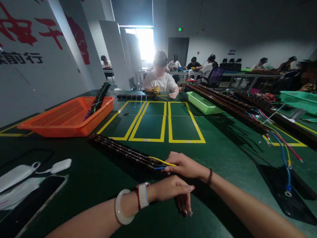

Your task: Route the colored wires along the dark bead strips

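Note:
A long black strip with rows of shiny metal points, a terminal strip by its look (pixel 124 151), lies slantwise on the green table before me. Yellow (pixel 157 160) and blue (pixel 159 168) wires come out of its near right end. My right hand (pixel 184 165) has its fingers closed around these wires, and their far ends are hidden in it. Just below and nearer to me, my left hand (pixel 172 190) hangs over the table with thumb stretched out and the other fingers bent downward, apart from the thumb. I see nothing in it.
An orange basket (pixel 62 132) holding another black strip stands at left. Yellow-taped rectangles (pixel 147 138) mark the table. A phone (pixel 29 204) and white items lie front left. Long dark strips with loose wires (pixel 286 154) and green baskets (pixel 204 105) are at right. A person (pixel 162 80) sits opposite.

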`<state>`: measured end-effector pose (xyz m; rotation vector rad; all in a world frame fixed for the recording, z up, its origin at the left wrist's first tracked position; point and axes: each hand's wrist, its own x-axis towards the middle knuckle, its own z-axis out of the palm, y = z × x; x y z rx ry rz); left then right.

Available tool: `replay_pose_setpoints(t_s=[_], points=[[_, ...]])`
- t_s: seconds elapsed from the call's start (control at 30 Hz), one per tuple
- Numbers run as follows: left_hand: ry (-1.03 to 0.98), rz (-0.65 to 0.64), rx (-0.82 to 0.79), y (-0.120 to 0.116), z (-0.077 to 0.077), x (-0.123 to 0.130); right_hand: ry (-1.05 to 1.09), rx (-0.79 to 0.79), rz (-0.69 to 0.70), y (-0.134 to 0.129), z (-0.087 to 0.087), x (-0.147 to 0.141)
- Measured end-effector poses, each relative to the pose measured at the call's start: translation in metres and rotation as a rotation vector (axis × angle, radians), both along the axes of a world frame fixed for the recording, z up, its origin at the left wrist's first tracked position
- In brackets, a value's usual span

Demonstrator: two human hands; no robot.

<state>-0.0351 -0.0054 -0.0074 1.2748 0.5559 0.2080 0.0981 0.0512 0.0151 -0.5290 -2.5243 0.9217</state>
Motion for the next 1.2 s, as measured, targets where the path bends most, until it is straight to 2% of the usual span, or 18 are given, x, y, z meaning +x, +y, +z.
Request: replay_pose_setpoints(t_s=[0.1,0.2,0.27,0.33,0.43,0.53,0.67,0.77,0.87,1.03,1.2], points=[[0.004,-0.022,0.037,-0.003,0.000,0.000,0.056,-0.028,0.019,-0.001,0.005,0.006],[0.011,-0.014,0.072,-0.004,0.001,0.000,0.052,0.041,-0.124,0.000,-0.002,0.006],[0.016,0.007,0.071,-0.004,0.002,0.001,-0.013,0.112,-0.236,0.002,-0.011,0.003],[0.012,0.038,0.052,-0.004,0.002,0.002,-0.095,0.146,-0.288,0.005,-0.019,0.001],[-0.009,0.090,0.021,-0.001,0.001,0.003,-0.170,0.118,-0.303,0.010,-0.023,0.003],[-0.047,0.147,-0.036,0.002,-0.003,0.003,-0.191,0.040,-0.302,0.013,-0.018,0.010],[-0.120,0.316,-0.110,0.004,-0.006,0.003,-0.215,-0.097,-0.304,0.016,-0.015,0.021],[-0.178,0.382,-0.181,0.006,-0.008,0.001,-0.207,-0.168,-0.333,0.019,-0.019,0.025],[-0.204,0.422,-0.252,0.008,-0.010,0.001,-0.195,-0.169,-0.304,0.020,-0.021,0.027],[-0.218,0.436,-0.269,0.008,-0.009,0.003,-0.196,-0.098,-0.263,0.018,-0.012,0.027],[-0.193,0.394,-0.187,0.005,-0.005,0.002,-0.159,-0.017,-0.378,0.020,-0.009,0.027]])
